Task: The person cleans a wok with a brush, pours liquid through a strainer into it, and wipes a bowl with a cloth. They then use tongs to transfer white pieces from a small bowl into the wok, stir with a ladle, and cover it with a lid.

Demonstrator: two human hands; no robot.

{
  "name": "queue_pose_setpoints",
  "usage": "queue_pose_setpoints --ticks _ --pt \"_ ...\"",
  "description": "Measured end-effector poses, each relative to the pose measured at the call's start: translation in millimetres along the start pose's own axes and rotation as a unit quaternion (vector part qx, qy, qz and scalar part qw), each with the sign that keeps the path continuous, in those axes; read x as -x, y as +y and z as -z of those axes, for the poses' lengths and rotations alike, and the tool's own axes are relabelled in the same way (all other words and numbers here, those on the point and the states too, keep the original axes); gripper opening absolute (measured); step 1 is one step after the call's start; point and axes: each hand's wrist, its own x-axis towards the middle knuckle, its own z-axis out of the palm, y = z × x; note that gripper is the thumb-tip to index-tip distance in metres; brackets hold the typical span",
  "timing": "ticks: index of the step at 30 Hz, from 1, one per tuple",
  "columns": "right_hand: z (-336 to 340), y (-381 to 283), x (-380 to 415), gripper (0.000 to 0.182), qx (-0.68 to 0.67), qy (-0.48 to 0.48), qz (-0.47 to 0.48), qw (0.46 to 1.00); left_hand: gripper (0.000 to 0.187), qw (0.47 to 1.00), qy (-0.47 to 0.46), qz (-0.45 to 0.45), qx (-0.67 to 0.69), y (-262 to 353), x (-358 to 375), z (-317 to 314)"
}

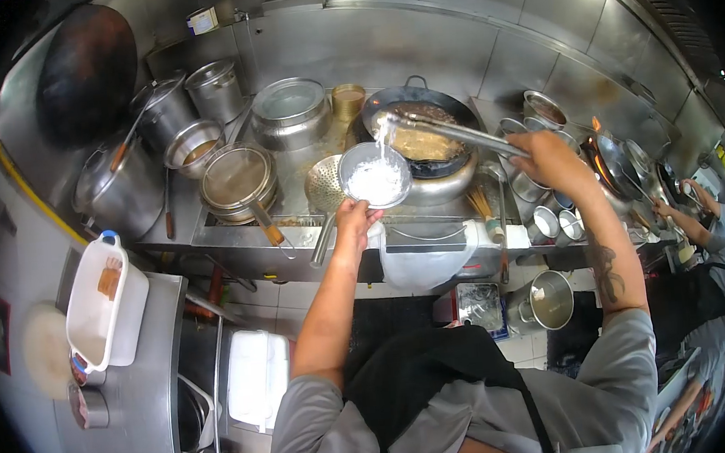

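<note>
My left hand (358, 220) grips the rim of a small bowl (348, 175) holding a white, wet-looking substance (377, 179). My right hand (547, 161) is wrapped round the handle of a long metal ladle (457, 131), which reaches left across the wok. White liquid runs from the ladle's far end down toward the bowl. Behind the ladle, a wok (458, 104) sits on the burner with a browned, flat mass of food (420, 144) in it. A perforated skimmer (322, 187) lies just left of the bowl, partly hidden by it.
Several steel pots stand back left, near a strainer (237, 175) on a pan. A lidded pot (290, 113) is behind. A brush (485, 208) and small containers (544, 222) sit at right. A white tub (106, 302) is left. Co-workers (707, 276) stand far right, near a flaming wok.
</note>
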Motion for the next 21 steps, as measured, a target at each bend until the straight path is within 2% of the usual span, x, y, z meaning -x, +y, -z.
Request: queue_pose_setpoints --ticks 8,9,12,15,17,19,21 --pt "8.3 53.5 -22.2 0.036 0.037 0.066 -0.064 0.995 0.015 1.000 0.003 0.004 0.006 -9.5 -3.7 15.2" --pt "-3.5 78.0 -27.6 0.037 0.060 0.082 -0.063 0.993 0.015 1.000 0.008 0.001 0.008 -11.9 -3.9 19.7" --pt "-12.1 93.8 -44.0 0.038 0.075 0.045 -0.103 0.991 0.010 1.000 0.023 -0.001 -0.003 -5.7 6.8 26.4" --pt "-52.3 136.9 -59.4 0.033 0.081 0.019 -0.139 0.987 0.008 0.999 0.031 -0.023 -0.011 -2.1 12.2 39.6" --pt "-94.4 169.6 -70.2 0.028 0.086 -0.042 -0.172 0.980 0.007 0.998 0.036 -0.044 -0.015 -1.7 14.9 49.2" --pt "-115.5 168.3 -73.2 0.022 0.075 -0.083 -0.201 0.973 0.006 0.997 0.043 -0.061 -0.022 1.0 21.5 55.2" --pt "-175.4 198.9 -75.6 0.022 0.089 -0.091 -0.210 0.969 0.006 0.996 0.055 -0.061 -0.026 11.9 36.6 51.1"
